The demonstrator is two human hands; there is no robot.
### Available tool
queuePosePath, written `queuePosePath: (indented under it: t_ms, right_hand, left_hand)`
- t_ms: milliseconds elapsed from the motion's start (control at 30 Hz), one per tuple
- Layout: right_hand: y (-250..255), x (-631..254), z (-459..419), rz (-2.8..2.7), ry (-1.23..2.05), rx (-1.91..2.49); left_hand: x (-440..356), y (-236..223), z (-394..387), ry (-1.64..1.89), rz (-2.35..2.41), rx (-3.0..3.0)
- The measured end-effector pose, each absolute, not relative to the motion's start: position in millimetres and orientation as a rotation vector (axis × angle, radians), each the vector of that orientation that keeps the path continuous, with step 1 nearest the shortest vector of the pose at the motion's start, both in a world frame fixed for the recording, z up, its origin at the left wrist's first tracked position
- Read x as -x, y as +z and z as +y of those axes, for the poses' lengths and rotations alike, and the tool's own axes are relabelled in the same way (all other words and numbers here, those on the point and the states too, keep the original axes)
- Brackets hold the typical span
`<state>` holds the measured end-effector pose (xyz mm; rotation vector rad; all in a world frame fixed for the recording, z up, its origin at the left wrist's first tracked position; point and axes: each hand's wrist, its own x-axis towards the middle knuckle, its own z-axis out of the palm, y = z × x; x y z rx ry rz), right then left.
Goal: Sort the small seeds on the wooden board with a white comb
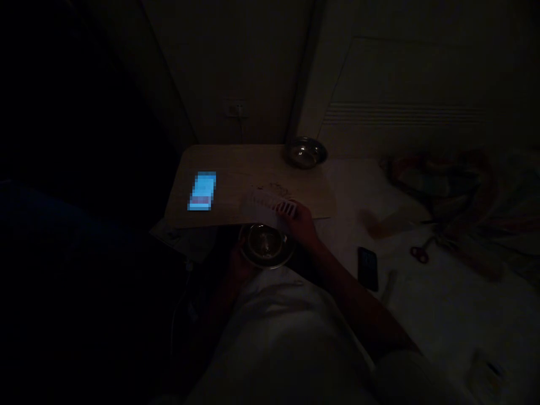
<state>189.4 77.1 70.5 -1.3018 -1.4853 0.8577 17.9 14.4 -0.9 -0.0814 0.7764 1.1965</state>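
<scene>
The view is very dark. My left hand grips the left side of a shiny metal bowl, held just below the near edge of the wooden table. My right hand is closed around a pale flat piece with a row of dark slots. Its kind is unclear in the gloom. That piece is over the table's near edge, above the bowl. Small dark crumbs lie scattered on the tabletop just beyond it.
A second metal bowl stands at the table's back right corner. A lit phone lies on the left. On the white sheet to the right are a dark phone and red-handled scissors. A wall socket is behind.
</scene>
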Motion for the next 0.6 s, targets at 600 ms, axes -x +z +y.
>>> queuePosePath:
  t_ms: [600]
  right_hand:
    - [70.0,-229.9,94.8,-1.290,0.461,1.443]
  left_hand:
    - [-15.3,-12.6,14.8,1.190,0.746,0.045]
